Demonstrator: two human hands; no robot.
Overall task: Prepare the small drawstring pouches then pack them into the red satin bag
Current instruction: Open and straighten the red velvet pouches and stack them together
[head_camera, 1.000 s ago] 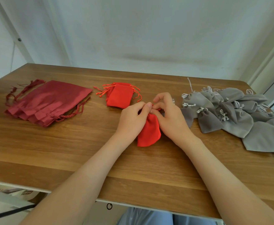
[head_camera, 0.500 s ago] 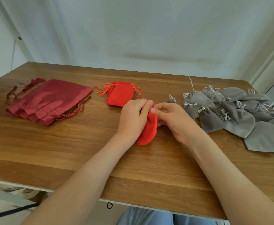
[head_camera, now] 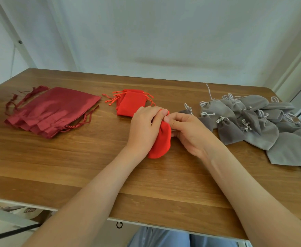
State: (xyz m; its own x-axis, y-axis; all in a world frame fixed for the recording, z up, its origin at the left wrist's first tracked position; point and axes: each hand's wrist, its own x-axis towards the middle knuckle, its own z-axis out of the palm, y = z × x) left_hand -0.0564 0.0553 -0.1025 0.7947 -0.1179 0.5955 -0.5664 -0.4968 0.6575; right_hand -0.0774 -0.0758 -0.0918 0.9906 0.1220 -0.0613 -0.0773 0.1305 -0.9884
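Red pouch (head_camera: pixel 161 141), head view: held just above the wooden table (head_camera: pixel 74 166), centre, near its middle. Left hand (head_camera: pixel 145 129) grips the upper part, fingers curled round it. Right hand (head_camera: pixel 190 132) pinches at the mouth, fingertips meeting those of the left; whether a cord is caught cannot be told. Stack of red pouches (head_camera: pixel 131 104) lies just beyond. Dark red satin bags (head_camera: pixel 57 107) lie far left. Grey pouches (head_camera: pixel 253 125) are heaped at right.

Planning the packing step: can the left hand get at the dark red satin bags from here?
Probably yes, once it lets go: the left hand grips the red pouch, but only open tabletop lies between it and the satin bags to its left.
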